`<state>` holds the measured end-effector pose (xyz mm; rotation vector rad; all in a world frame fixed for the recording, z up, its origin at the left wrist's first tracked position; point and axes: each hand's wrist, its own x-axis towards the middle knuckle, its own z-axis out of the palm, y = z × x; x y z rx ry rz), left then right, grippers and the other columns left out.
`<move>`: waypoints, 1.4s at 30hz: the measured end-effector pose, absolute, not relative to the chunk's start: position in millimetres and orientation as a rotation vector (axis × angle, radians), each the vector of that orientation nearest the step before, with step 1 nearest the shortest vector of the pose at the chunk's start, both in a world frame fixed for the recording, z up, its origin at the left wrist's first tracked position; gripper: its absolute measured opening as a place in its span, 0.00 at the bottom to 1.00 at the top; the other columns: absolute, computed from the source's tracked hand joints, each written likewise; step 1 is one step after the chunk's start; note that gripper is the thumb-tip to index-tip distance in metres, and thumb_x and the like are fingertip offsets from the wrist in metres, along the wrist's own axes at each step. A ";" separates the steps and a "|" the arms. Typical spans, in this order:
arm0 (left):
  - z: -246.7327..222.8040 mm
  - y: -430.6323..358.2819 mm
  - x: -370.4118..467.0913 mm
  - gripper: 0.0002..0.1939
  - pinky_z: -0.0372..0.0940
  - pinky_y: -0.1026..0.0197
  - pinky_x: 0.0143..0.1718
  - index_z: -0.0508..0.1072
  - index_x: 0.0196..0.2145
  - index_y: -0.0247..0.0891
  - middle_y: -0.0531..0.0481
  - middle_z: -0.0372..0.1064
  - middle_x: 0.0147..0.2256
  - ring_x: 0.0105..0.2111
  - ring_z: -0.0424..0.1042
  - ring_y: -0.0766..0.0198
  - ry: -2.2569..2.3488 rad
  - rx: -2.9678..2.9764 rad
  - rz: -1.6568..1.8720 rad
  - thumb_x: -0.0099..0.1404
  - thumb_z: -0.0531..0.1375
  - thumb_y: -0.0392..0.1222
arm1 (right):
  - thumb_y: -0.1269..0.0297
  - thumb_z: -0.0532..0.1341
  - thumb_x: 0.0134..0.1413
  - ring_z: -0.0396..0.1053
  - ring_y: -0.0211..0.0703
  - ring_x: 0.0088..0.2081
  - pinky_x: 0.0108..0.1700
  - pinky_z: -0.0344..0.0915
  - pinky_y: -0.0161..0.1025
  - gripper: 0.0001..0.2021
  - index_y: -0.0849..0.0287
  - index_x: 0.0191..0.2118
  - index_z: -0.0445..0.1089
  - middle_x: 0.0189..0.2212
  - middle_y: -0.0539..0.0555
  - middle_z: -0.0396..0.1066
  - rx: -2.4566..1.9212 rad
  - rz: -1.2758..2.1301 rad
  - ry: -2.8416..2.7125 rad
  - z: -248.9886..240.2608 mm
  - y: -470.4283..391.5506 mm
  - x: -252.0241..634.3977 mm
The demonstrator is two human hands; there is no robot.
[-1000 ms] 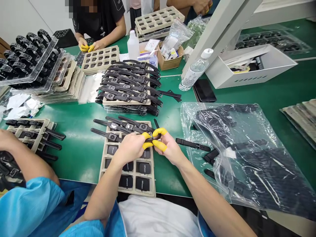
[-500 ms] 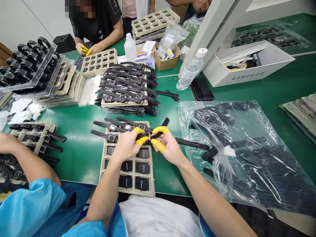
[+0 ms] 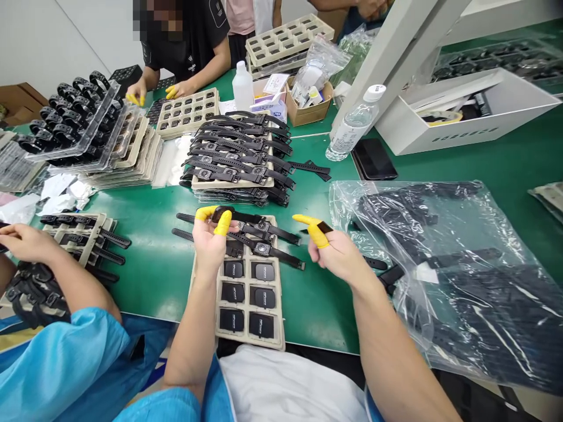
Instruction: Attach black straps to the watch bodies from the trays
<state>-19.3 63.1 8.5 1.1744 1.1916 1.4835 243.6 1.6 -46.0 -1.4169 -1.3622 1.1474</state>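
Note:
My left hand (image 3: 212,231), with yellow finger covers, pinches a black watch (image 3: 223,214) above the upper left of a beige tray (image 3: 281,316). A black strap reaches right from that watch. My right hand (image 3: 329,243), also in yellow finger covers, is to the right of the tray, thumb and fingers around a short dark piece (image 3: 325,227), probably a strap. Strapped watches (image 3: 263,248) lie across the tray's upper part, and black square watch faces (image 3: 263,325) sit in its lower compartments.
A clear bag of black straps (image 3: 466,281) covers the right side. Behind the tray stands a stack of strapped watches (image 3: 233,158); a bottle (image 3: 356,123) and phone (image 3: 373,159) are right of it. A co-worker's hand (image 3: 30,241) is at left.
My hands have moved apart: the left went left with the watch, the right went right with the dark piece. The whole view has shifted slightly.

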 end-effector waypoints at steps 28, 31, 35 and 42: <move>-13.1 24.8 40.4 0.30 0.59 0.69 0.21 0.64 0.37 0.41 0.60 0.62 0.30 0.20 0.56 0.76 1.027 0.891 1.080 0.54 0.74 0.63 | 0.49 0.70 0.58 0.43 0.29 0.16 0.17 0.45 0.29 0.24 0.50 0.53 0.63 0.23 0.40 0.63 -0.913 1.623 -0.592 -26.0 -11.3 166.1; -14.6 22.1 42.5 0.29 0.60 0.68 0.22 0.65 0.37 0.41 0.59 0.64 0.31 0.21 0.57 0.75 0.987 0.926 1.001 0.54 0.74 0.63 | 0.53 0.70 0.55 0.42 0.28 0.16 0.17 0.44 0.28 0.20 0.50 0.47 0.61 0.23 0.39 0.59 -0.835 1.636 -0.543 -28.6 -9.2 173.8; -16.5 21.6 43.3 0.29 0.60 0.67 0.22 0.66 0.38 0.41 0.57 0.66 0.31 0.21 0.58 0.74 0.977 0.993 0.947 0.54 0.73 0.64 | 0.58 0.70 0.53 0.43 0.28 0.17 0.17 0.44 0.28 0.18 0.50 0.41 0.59 0.25 0.39 0.58 -0.787 1.627 -0.547 -28.5 -7.0 183.2; -21.4 21.8 43.8 0.27 0.63 0.66 0.27 0.70 0.37 0.40 0.54 0.70 0.32 0.27 0.66 0.69 0.930 1.123 1.012 0.58 0.72 0.64 | 0.58 0.72 0.51 0.47 0.27 0.18 0.18 0.47 0.27 0.19 0.52 0.40 0.62 0.25 0.40 0.58 -0.764 1.622 -0.512 -28.2 -6.7 185.2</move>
